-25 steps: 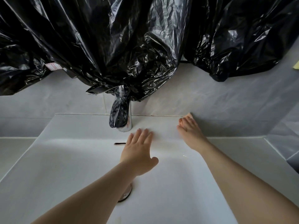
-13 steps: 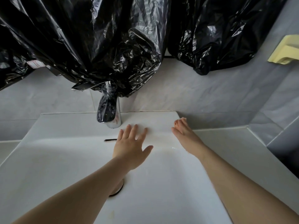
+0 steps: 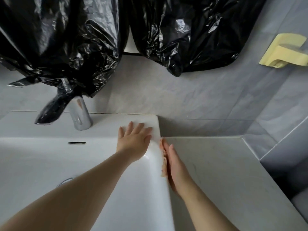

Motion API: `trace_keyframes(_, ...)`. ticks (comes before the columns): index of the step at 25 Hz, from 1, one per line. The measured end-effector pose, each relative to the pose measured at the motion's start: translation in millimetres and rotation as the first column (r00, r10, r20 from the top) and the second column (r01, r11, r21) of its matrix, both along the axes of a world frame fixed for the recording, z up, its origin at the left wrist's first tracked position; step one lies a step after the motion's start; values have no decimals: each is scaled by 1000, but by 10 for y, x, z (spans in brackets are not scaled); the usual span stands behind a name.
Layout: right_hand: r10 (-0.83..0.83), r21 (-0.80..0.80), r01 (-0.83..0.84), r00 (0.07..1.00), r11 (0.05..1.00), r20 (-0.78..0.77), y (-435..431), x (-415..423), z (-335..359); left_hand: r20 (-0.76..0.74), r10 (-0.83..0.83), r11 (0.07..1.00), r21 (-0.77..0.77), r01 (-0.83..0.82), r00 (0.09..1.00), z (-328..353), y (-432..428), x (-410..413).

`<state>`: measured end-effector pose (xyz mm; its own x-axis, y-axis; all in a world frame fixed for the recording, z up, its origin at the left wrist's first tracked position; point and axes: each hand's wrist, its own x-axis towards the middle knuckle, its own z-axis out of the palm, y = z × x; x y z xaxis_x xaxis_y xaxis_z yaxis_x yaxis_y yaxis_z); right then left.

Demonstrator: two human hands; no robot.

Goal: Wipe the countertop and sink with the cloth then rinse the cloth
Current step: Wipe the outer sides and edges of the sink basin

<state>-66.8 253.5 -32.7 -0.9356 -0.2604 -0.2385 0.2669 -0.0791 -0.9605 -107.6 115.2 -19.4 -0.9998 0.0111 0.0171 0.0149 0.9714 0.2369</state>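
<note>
I note my right hand [image 3: 175,166], fingers straight, pressing the cloth [image 3: 164,165], mostly hidden and seemingly bunched, against the sink [image 3: 155,184] wall at the countertop [image 3: 220,167] seam: wiping step. Farther, left hand [image 3: 134,140] lies flat, released, on the rim. Next: a firm drag along that seam.

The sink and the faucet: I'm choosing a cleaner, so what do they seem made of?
The sink looks like glazed white ceramic, glossy with a highlight on its rounded rim. The faucet is apparently chrome-plated metal, mirror-bright and reflecting its surroundings.
</note>
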Motion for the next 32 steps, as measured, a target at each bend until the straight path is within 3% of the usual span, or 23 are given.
trace_keyframes(3,45,-85,-47,999,995,-18,-43,-211,44,75,79,995,-72,-74,994,-29,105,-77)
trace_keyframes(10,108,-192,-112,994,975,-31,-151,-781,82,74,109,989,-113,-100,991,-42,149,-73)
trace_keyframes(12,113,-186,-109,993,977,15,-99,-558,24,51,117,987,-120,-110,992,-66,165,-51)
trace_keyframes(15,56,-213,-68,997,975,-59,-69,-334,-60,31,129,983,-135,-124,991,-78,161,-43)
trace_keyframes(18,92,-236,-98,995,967,-34,-181,-728,-101,34,131,982,-140,-125,991,-80,175,-41)
trace_keyframes(20,136,-180,-157,983,971,-126,-117,-827,-86,26,126,983,-139,-121,992,-85,171,-50)
trace_keyframes(23,186,-186,-184,983,965,-4,-81,-556,-176,4,129,983,-135,-127,992,-95,173,-42)
trace_keyframes(26,263,-277,-253,965,927,-2,-35,-169,-295,-16,142,980,-136,-143,990,-116,200,-21)
trace_keyframes(29,267,-297,-228,959,927,97,-68,-414,-237,-21,157,982,-100,-158,987,-132,238,2)
trace_keyframes(32,229,-239,-201,969,950,96,-116,-569,-115,-3,152,985,-87,-151,988,-118,231,4)
